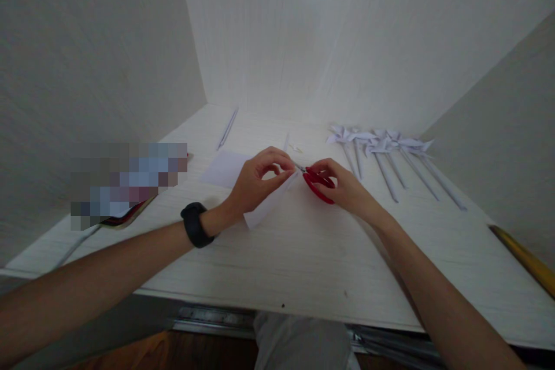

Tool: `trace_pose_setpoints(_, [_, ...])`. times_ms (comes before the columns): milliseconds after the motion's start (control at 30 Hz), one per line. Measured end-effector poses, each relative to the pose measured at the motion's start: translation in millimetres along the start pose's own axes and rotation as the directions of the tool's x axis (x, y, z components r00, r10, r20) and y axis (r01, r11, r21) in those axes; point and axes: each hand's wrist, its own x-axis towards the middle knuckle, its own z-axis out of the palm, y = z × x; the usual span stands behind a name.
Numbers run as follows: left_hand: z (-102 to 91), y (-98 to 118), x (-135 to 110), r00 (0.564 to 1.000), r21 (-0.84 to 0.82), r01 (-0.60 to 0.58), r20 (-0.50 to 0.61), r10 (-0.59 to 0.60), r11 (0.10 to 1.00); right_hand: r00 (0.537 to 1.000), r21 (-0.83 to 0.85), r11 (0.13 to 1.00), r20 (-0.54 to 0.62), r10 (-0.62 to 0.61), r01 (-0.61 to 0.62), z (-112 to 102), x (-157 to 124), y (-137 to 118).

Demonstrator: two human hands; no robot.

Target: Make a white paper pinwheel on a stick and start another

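My left hand [255, 182], with a black watch on the wrist, pinches a folded piece of white paper [269, 206] just above the white desk [303, 260]. My right hand [344, 188] grips red-handled scissors [318, 184], fingers through the loops. The scissor blades point left and meet the paper's upper edge between the two hands. Whether the blades are apart is too small to tell.
Several white paper pinwheels on rolled paper sticks [385, 153] lie at the back right. A flat white sheet [225, 169] and a thin rolled stick [228, 127] lie at the back left. A blurred-out item [125, 182] sits left; a yellow rod [526, 260] lies at the right edge.
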Motion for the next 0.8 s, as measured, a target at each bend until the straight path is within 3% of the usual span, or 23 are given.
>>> trace_pose_setpoints(133, [0.9,2.2,-0.7,1.0,0.011,-0.005,0.005,0.005,1.0,0.999,0.257,0.966,-0.036,0.027,-0.016,-4.2,4.0,-3.3])
trace_pose_setpoints(267, [3.2,7.3,-3.0,1.0,0.055,-0.017,0.015,0.016,0.998,0.997,0.314,0.949,-0.078,-0.001,0.025,0.7,4.7,-7.6])
trace_pose_setpoints(467, [4.4,11.1,-4.6,0.998,0.179,-0.061,0.018,0.058,0.982,0.997,0.194,0.979,0.021,-0.073,0.068,9.8,-2.8,-15.8])
trace_pose_setpoints(600, [3.7,9.8,-4.3,0.995,0.234,-0.097,-0.015,0.103,0.968,0.978,0.121,0.978,0.098,-0.182,0.17,10.7,-9.8,-24.5])
trace_pose_setpoints(800, [3.3,7.3,-4.1,0.991,0.259,-0.123,-0.022,0.133,0.958,0.987,-0.062,0.987,-0.059,-0.152,0.148,19.2,-10.7,-33.7])
